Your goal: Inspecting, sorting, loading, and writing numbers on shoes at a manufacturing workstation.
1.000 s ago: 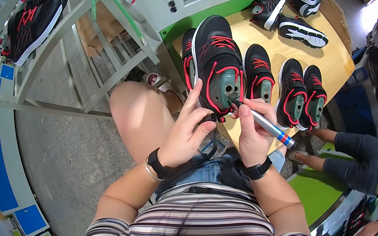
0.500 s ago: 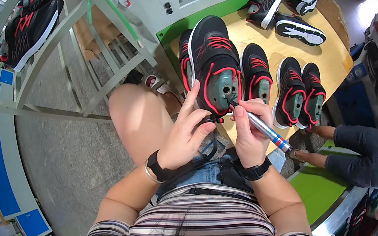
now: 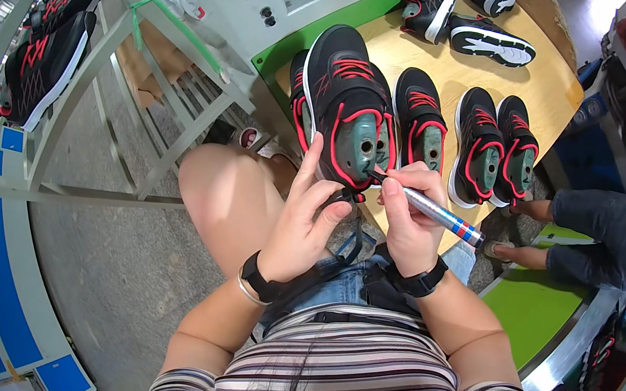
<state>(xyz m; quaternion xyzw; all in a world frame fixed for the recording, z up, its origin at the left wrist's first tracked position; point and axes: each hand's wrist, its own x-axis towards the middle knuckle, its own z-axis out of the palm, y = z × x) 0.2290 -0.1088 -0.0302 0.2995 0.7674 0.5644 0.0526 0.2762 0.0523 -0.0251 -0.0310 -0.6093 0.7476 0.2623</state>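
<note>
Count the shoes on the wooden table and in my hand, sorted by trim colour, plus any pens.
Black shoes with red trim: 5, one held and four on the table
Black shoes with white soles: 3
Pens: 1
Total: 9

Bright, even light throughout; strongest source at the upper right, where the far corner blows out white. Desk (image 3: 463, 72) top evenly lit, soft short shadows beside the shoes (image 3: 423, 123). Centre sharp: hands (image 3: 407, 219) crisp, no motion blur. Strong fisheye bending: frame rails (image 3: 44, 30) curve toward the rim. Corners black; detail near the rim smeared and compressed.
</note>
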